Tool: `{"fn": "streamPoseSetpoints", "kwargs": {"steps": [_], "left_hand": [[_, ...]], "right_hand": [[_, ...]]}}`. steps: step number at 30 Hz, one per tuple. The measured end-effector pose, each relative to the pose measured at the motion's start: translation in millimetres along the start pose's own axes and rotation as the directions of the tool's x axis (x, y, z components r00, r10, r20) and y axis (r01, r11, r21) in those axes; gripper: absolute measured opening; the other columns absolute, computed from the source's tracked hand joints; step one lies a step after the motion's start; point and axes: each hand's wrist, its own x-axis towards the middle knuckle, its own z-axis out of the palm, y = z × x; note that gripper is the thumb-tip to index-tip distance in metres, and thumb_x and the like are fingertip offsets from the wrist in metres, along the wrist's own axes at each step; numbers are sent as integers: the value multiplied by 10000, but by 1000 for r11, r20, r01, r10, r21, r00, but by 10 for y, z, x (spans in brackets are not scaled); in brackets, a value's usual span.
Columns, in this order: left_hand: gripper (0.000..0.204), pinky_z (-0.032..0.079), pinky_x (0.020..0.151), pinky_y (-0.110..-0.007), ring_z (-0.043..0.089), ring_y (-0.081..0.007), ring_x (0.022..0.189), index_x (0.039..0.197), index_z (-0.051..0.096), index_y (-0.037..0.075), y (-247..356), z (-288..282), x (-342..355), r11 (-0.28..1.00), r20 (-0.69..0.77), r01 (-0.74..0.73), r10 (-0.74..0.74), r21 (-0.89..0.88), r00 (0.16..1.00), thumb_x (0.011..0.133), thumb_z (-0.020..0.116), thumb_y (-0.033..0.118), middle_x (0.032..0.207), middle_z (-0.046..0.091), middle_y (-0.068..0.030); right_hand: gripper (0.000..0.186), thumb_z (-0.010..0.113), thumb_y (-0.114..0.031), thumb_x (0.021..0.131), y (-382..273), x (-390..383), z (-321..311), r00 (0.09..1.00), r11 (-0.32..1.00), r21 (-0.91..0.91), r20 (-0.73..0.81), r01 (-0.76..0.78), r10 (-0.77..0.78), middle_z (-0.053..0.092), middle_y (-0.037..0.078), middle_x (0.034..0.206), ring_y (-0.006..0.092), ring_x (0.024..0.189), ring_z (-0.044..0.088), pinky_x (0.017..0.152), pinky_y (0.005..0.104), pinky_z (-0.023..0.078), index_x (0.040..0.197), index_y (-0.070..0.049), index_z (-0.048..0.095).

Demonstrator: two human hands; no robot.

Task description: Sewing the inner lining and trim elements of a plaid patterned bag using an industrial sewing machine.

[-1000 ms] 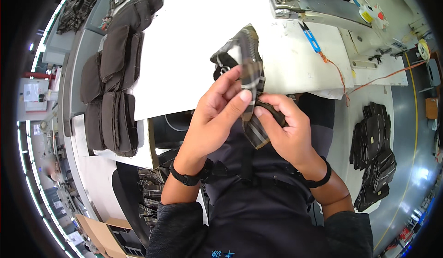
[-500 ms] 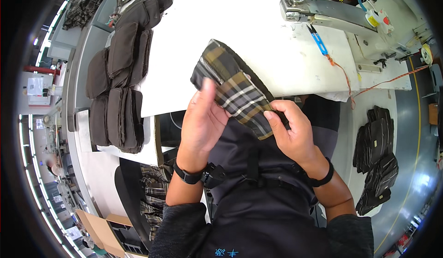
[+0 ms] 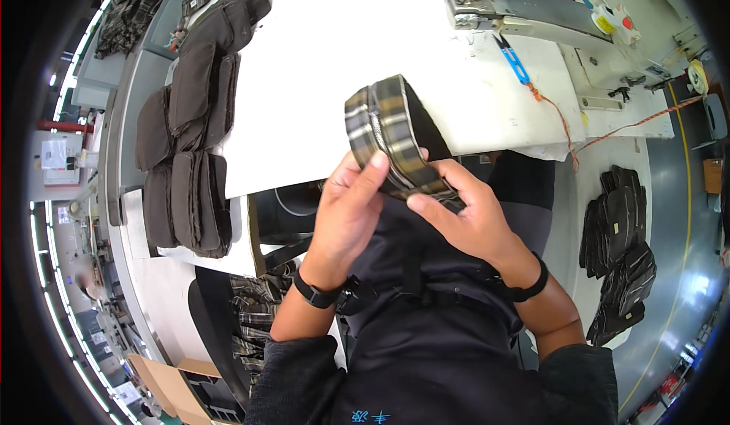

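both hands [image 3: 346,208], angled inward, pinch a curved plaid zippered band [image 3: 395,132], thumbs uppermost.

So we've got a big white worktable [image 3: 304,83] up front, a shiny grey floor [image 3: 669,220] with a yellow line [image 3: 688,204] off to our right, and long strip lights [image 3: 35,239] running down the far left, plus a red bar [image 3: 65,126] over there too

The plaid cloth [image 3: 397,127], held flatter half a second earlier, is now curved into a loop ahead of the right hand [image 3: 475,212]; its zipper [image 3: 377,127] is met by the left hand's [image 3: 346,216] thumb.
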Motion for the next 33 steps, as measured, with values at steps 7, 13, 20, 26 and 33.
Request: {"fn": "streamPoseSetpoints", "kwargs": {"steps": [7,13,20,26,33], "left_hand": [[367,578,969,-376,738,-214,1073,1296,668,-8,-78,-239,113,926,84,268,-255,-266,963,1118,581,301,1160,770,-130],[343,592,934,-387,728,-206,1064,1259,673,45,33,-514,6,920,-58,9,-35,-392,998,1111,593,343,1109,764,-76],[262,576,942,-367,694,-187,1145,1245,697,61,288,-831,341,726,-25,-118,138,-677,990,1098,625,267,1139,786,-44],[536,547,857,-343,720,-223,949,1170,714,-12,360,-921,361,996,-371,-10,44,93,928,1105,558,497,953,755,-94],[349,497,768,-235,599,-82,825,1270,692,-56,-45,-1360,417,524,-278,-43,518,851,809,1121,568,234,968,702,-35]], "right_hand": [[300,773,-141,953,-152,-23,-217,968,925,-338,230,176,-101,563,165,706,390,640,556,599,451,453,778,-15,564],[260,753,-218,964,-178,0,-238,875,933,-205,451,296,-179,540,115,686,347,662,569,629,448,448,800,-53,638],[154,775,-182,920,-454,126,-372,797,654,-515,553,555,-241,610,56,758,259,702,602,717,404,476,900,-52,696],[178,670,-101,832,-443,462,-347,810,243,-777,524,581,-264,639,48,948,229,1059,643,1163,538,408,1003,-67,710],[247,692,-126,841,-1,428,-482,866,327,-808,409,490,-289,648,51,1020,242,1098,647,1163,534,407,1084,-90,706]]}}
